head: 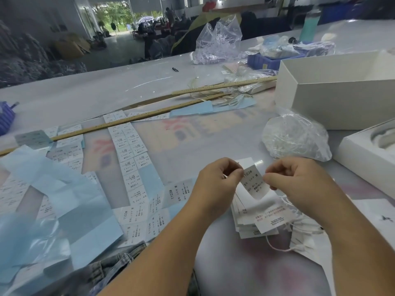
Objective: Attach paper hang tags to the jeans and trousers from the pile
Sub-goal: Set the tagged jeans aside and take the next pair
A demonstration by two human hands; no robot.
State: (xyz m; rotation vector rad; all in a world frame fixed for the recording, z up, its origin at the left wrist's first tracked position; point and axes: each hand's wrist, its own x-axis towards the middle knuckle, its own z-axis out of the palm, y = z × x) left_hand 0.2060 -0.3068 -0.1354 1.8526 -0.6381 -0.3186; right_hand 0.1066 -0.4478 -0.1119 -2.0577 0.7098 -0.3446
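1. Two bare hands meet over the pale grey worktable (192, 86) in the head view. The left hand (215, 184) and the right hand (299, 182) each have fingers curled in a pinch on opposite edges of one small white printed size sticker marked 1103# M (254, 182), probably to keep it taut and off the table for placing.
2. Directly beneath lies the stack of white paper hang tags with thin cords (263, 218), kept right under the hands so the sticker can seemingly go straight down onto the top tag.
3. Rows of matching white size stickers on pale blue backing sheets (132, 154) spread to the left, within reach.
4. A strip of faded blue denim jeans (115, 263) shows at the near table edge, beside the left forearm.
5. Containers: a crumpled clear plastic bag (297, 137) holds white string loops; the open white cardboard box (342, 103) behind it hides its contents from this angle.
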